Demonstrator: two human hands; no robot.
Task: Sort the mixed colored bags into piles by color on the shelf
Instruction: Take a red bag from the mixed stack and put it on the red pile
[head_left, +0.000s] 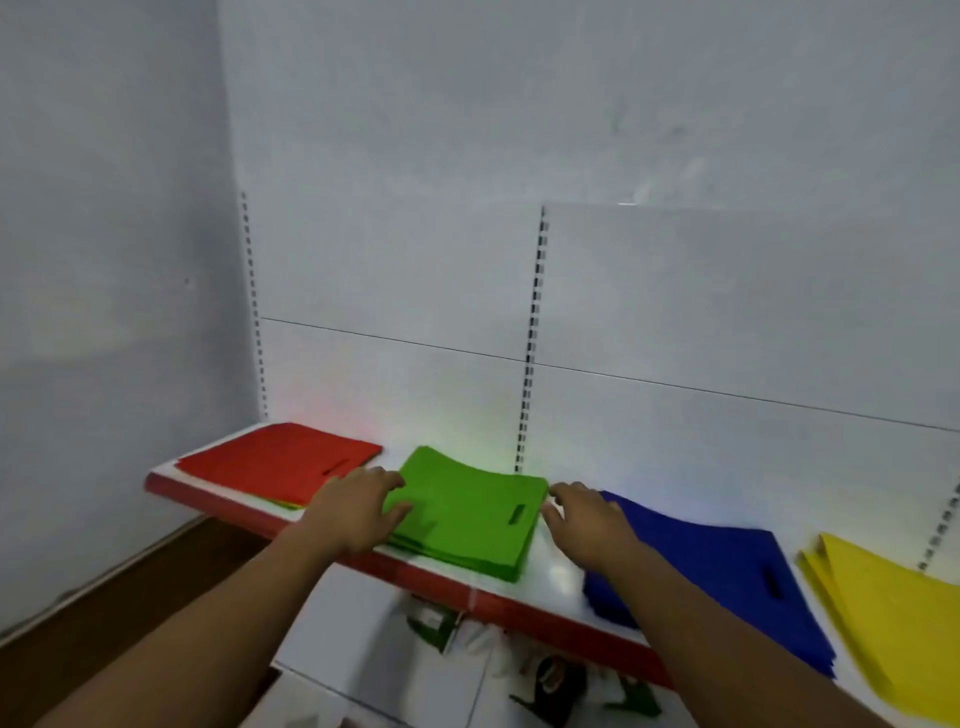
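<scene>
Bags are lying in four piles along the white shelf (556, 569), left to right: red pile (280, 460), green pile (467, 512), blue pile (727, 566), yellow pile (893, 613). The left hand (358, 506) is resting spread fingers on the green pile's left edge. The right hand (584, 517) is hovering relaxed just beside its right edge, holding nothing.

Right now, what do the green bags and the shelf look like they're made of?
Green bags: probably non-woven fabric, matte; flat colour, no glare, stack bows softly, cut handle slot. Shelf: probably painted metal, glossy white; it mirrors the light, red strip along the front.
</scene>
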